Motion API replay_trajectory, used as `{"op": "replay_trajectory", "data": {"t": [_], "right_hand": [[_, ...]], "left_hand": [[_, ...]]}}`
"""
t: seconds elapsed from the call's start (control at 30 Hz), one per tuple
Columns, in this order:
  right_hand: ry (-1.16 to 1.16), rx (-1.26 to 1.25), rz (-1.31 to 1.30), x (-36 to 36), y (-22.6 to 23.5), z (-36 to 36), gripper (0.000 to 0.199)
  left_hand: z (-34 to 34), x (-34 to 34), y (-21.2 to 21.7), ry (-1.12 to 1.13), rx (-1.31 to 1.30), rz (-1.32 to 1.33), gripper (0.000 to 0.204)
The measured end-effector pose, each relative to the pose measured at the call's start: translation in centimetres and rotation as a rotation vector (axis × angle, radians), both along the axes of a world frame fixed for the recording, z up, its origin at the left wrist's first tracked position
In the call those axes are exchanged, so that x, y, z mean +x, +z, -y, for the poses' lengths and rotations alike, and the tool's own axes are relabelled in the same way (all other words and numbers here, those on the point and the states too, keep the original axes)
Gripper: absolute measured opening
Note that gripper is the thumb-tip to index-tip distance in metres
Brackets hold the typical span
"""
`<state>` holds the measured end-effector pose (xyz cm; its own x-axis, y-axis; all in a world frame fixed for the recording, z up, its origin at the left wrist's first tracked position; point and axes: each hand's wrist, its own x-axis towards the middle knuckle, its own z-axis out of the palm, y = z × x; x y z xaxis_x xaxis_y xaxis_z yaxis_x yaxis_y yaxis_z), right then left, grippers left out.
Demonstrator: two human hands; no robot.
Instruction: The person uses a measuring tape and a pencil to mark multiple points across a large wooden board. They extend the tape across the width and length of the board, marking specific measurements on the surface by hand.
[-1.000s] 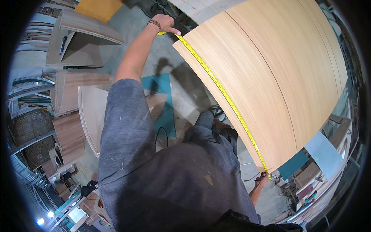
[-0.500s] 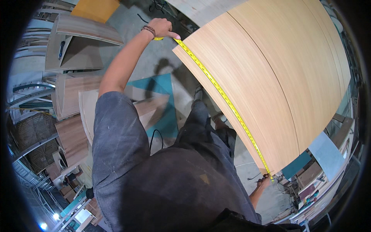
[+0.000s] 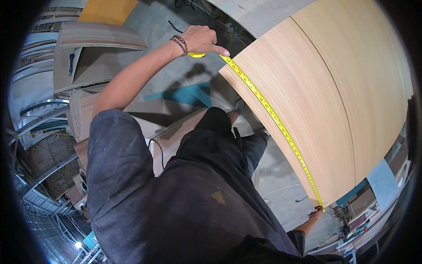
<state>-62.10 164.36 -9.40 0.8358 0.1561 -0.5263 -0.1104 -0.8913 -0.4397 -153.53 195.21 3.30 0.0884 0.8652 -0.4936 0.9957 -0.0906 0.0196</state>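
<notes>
A yellow tape measure blade [image 3: 273,115] lies stretched along the edge of a light wood-grain panel [image 3: 303,88]. At the panel's far left corner, my left hand [image 3: 202,40] is closed round the tape's case [image 3: 197,55], which shows as a bit of yellow beneath the palm; its thumb presses the blade. My right hand [image 3: 315,214] is at the near right corner, its small-looking fingers pinching the tape's end against the panel. A thin dark bit shows by those fingers, too small to name.
Curved wooden panels [image 3: 99,35] are stacked on the left, one with a dark blue pen-like tool [image 3: 71,64] on it. A teal sheet [image 3: 189,94] lies on the concrete floor. A pale board [image 3: 263,13] adjoins the panel's far side; a light blue sheet [image 3: 382,182] is at right.
My view has shifted, so both hands and the panel appear farther right and lower. My left arm reaches out more to the side. The tape stays stretched along the panel's edge.
</notes>
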Motion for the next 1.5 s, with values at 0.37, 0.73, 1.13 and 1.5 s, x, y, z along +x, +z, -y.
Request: {"op": "replay_trajectory", "data": {"t": [0.37, 0.73, 1.13, 1.5], "right_hand": [[-0.117, 0.002, 0.064, 1.0, -1.0, 0.6, 0.033], [-0.099, -0.031, 0.066, 2.8, -2.0, -0.1, 0.031], [-0.069, 0.021, 0.067, 1.4, -1.5, 0.8, 0.029], [-0.066, -0.030, 0.101, 0.6, -1.0, 0.3, 0.036]], "left_hand": [[-2.4, -7.0, 0.8, -0.029, -0.002, -0.021, 0.074], [-3.0, -12.7, 1.0, 0.001, 0.054, -0.099, 0.075], [-3.3, -12.8, 1.2, -0.031, 0.075, -0.103, 0.077], [-4.1, -12.3, 1.7, -0.018, -0.012, -0.172, 0.083]]}}
